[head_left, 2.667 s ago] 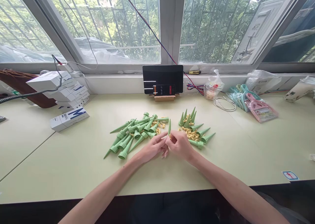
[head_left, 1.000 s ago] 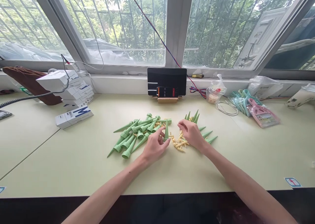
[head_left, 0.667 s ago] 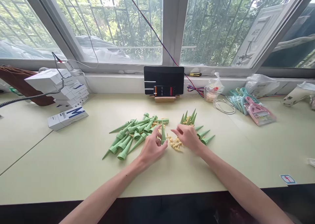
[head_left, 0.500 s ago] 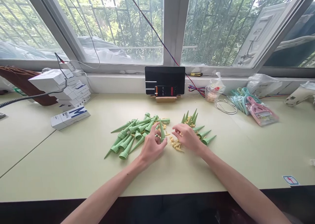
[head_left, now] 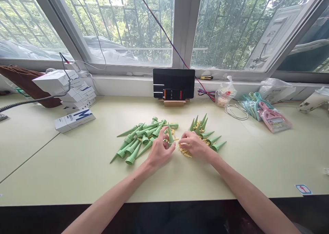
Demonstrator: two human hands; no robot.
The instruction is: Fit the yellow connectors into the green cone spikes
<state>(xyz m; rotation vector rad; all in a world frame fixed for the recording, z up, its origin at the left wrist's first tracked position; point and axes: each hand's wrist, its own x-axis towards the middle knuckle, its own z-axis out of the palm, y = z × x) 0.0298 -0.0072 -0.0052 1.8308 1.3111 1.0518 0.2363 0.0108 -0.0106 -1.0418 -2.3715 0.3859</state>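
Observation:
A green plant watering spike (head_left: 170,133) stands point up in my left hand (head_left: 160,151), whose fingers and thumb close round its wide base. To the left lies a heap of similar green spikes (head_left: 133,145) with threaded collars, several of them overlapping. My right hand (head_left: 194,144) reaches down to a pile of small yellow pegs (head_left: 185,152), fingers bent together at its left edge. What its fingertips hold, if anything, is hidden. Behind and right of this hand are more green spikes (head_left: 213,140), some pointing up and some lying flat.
At the back, a phone (head_left: 174,94) leans on a black screen (head_left: 173,77) above a small cardboard stand (head_left: 174,103). White boxes (head_left: 74,120) are on the left. A plastic bag (head_left: 225,91), a coiled cable (head_left: 236,112) and pink and teal packaged items (head_left: 273,116) are at the right.
My right hand has lowered slightly onto the yellow pegs, and its fingers have drawn together. My left hand keeps the spike upright in nearly the same place. The view has shifted slightly.

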